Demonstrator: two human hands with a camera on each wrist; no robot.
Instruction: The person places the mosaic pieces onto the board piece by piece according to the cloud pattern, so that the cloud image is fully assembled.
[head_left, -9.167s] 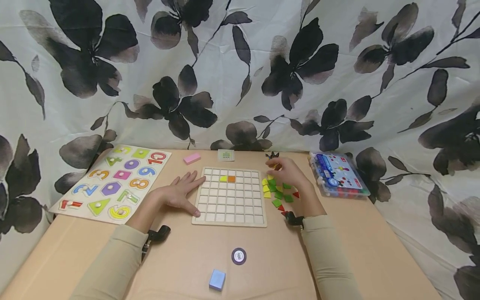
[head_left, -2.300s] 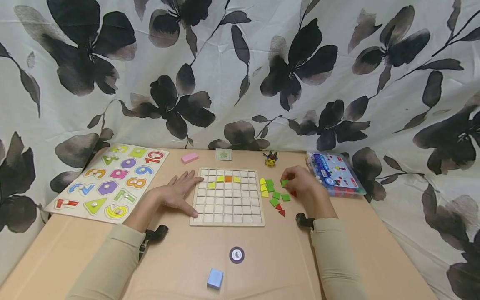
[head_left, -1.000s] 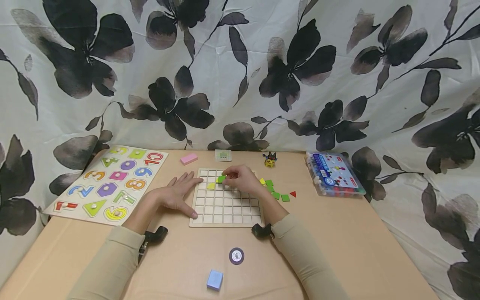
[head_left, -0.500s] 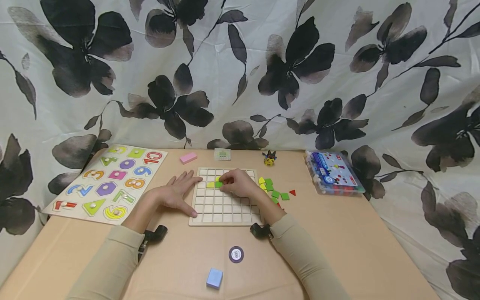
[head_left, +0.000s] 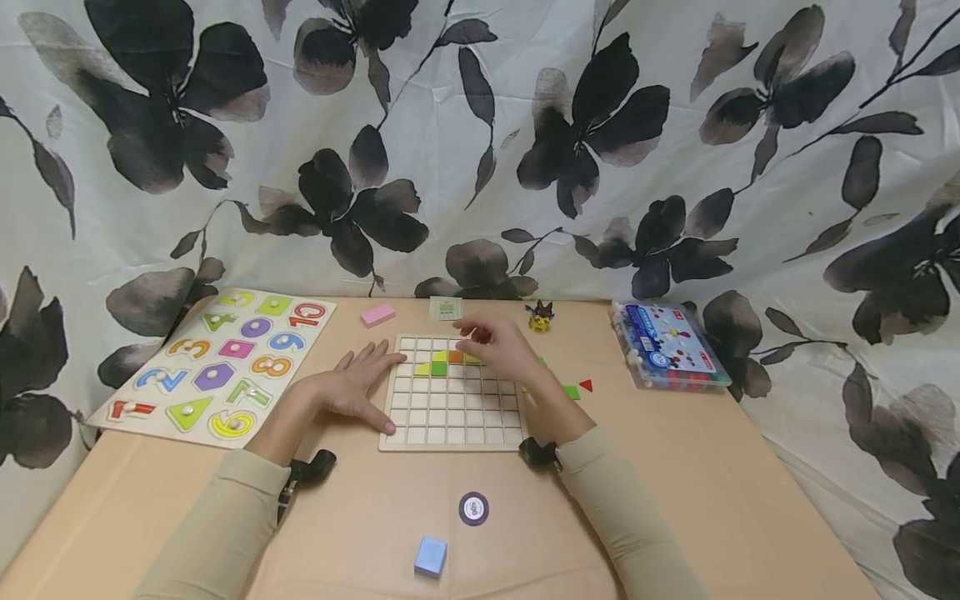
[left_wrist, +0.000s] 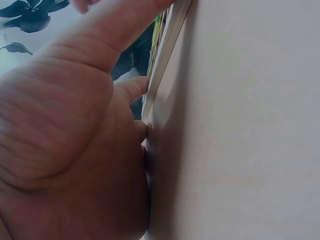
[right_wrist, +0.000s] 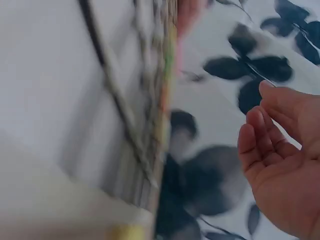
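Note:
In the head view my left hand (head_left: pixel 348 387) lies with fingers spread, its thumb and index fingertip on the left edge of a pale wooden grid board (head_left: pixel 457 414). The left wrist view shows this hand (left_wrist: pixel 65 130) beside the board's edge (left_wrist: pixel 172 47). My right hand (head_left: pixel 497 346) hovers over the board's upper part, fingers loosely bent. Nothing is between its fingers in the right wrist view (right_wrist: pixel 282 160). Left of it, a green square tile (head_left: pixel 438 369) sits in the second filled row, beside a yellow tile (head_left: pixel 422 370). An orange tile (head_left: pixel 455 357) lies just above, flanked by yellow pieces.
Loose tiles, including a green one (head_left: pixel 572 392) and a red triangle (head_left: pixel 586 385), lie right of the board, partly hidden by my right forearm. A number puzzle (head_left: pixel 217 367) lies left, a plastic case (head_left: pixel 671 346) right. A blue block (head_left: pixel 431 557) and round chip (head_left: pixel 473 508) are in front.
Yellow tiles joined the orange one on the board. My right hand picked a green tile from the right, set it beside the lower yellow tile, then let go and lifted away rightward. The left hand stayed.

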